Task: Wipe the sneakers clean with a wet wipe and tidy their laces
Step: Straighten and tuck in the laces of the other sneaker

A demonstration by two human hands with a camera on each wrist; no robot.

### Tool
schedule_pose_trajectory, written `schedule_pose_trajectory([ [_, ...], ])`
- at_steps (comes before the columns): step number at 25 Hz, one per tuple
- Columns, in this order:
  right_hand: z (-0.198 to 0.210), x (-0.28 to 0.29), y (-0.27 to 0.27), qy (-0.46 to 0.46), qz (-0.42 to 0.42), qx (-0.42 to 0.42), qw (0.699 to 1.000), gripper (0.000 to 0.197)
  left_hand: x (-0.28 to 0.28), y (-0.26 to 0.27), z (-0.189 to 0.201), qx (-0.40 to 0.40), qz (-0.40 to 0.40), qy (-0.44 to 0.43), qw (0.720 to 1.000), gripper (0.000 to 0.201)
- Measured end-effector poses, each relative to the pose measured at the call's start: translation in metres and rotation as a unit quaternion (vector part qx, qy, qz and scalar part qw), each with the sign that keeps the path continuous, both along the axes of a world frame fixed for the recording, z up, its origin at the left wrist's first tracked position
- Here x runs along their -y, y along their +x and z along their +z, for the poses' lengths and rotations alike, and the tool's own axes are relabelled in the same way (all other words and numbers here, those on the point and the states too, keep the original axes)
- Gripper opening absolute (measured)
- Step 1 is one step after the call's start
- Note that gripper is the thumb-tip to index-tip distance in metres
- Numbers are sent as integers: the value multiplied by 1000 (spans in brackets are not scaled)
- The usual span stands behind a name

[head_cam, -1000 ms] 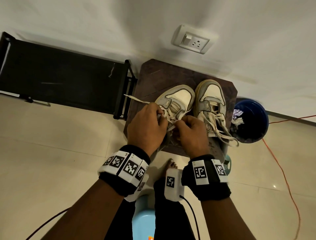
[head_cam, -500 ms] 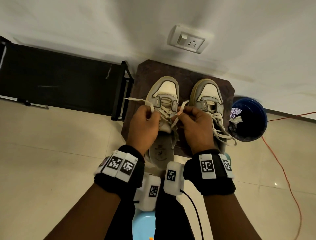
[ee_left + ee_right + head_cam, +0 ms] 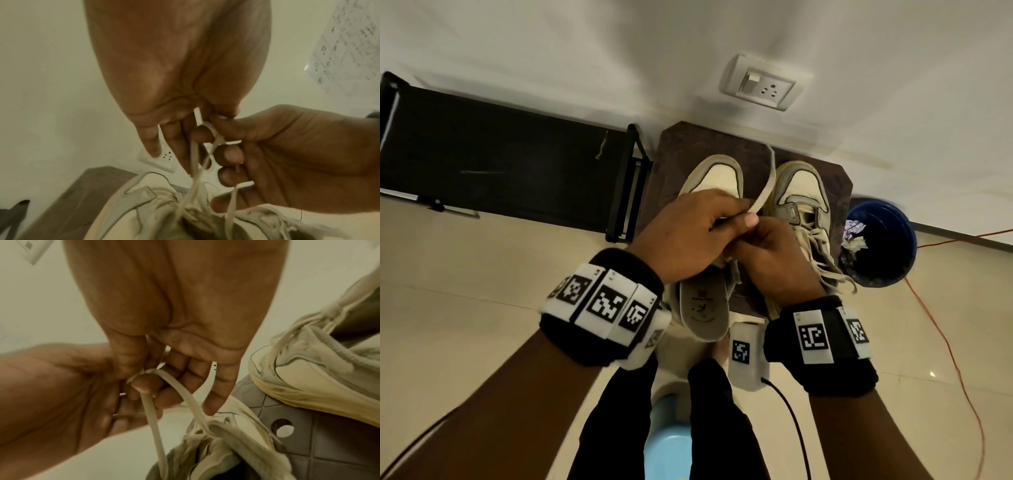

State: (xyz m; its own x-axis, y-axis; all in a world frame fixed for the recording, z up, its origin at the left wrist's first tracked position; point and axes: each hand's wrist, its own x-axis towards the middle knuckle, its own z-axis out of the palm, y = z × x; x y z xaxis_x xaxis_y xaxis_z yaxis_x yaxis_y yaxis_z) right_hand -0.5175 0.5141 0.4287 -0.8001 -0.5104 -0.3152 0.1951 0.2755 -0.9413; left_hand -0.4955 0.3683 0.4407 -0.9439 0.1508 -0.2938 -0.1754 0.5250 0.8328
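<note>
A plain pale wall [image 3: 585, 41] meets a glossy cream tiled floor [image 3: 465, 281], with a white switch-and-socket plate [image 3: 760, 84] set low on the wall. Against the wall's foot lies a black metal-framed rack [image 3: 500, 164] — beside it a dark brown plastic stool [image 3: 688, 150], and just right of that a blue bucket [image 3: 893, 246] holding crumpled scraps. An orange cable [image 3: 945, 342] trails over the tiles on the right, and the light is dim and warm.

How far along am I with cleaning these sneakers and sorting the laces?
Wiping looks finished: crumpled wipes lie in the blue bin. In hand: left hand and right hand grip the lace of the left sneaker, no bow visible. Left: the right sneaker, its laces trailing loose.
</note>
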Motion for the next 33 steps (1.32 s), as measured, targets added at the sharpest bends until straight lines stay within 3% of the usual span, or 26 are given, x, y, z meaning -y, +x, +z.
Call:
schedule_pose_trajectory([
  [2,2,-1,-2,40,-26,-4,999,26,10,1,-2,56,-10,-32,998,42],
  [4,0,-3,-2,67,-76,-13,995,33,18,6,-5,59,-4,-99,993,46],
  [8,-8,-3,0,75,-121,-36,989,32,23,19,-8,47,-10,-153,987,23],
  [11,-7,-1,-1,74,-133,-39,988,28,19,27,-10,15,9,-182,983,21],
  [12,-6,-1,-2,75,-138,-45,987,25,18,29,-10,16,29,-158,987,24],
  [16,-4,2,-2,61,-150,-56,985,20,7,35,-6,88,90,70,990,19],
  [18,-2,5,-1,48,-154,-61,985,22,0,36,-7,73,78,78,991,16],
  [22,0,3,0,40,-157,-55,985,24,-2,34,-17,-14,104,2,995,7],
  [25,1,2,2,17,-157,-47,986,23,-2,31,-18,-97,135,-77,983,18],
  [28,3,4,5,-31,-134,-21,990,13,-6,27,-20,-98,152,-85,980,20],
  [31,4,5,6,-52,-146,-8,988,13,-10,25,-22,-82,158,-82,981,36],
  [33,4,6,5,-43,-175,-4,984,11,-10,28,-20,-122,148,-143,971,47],
])
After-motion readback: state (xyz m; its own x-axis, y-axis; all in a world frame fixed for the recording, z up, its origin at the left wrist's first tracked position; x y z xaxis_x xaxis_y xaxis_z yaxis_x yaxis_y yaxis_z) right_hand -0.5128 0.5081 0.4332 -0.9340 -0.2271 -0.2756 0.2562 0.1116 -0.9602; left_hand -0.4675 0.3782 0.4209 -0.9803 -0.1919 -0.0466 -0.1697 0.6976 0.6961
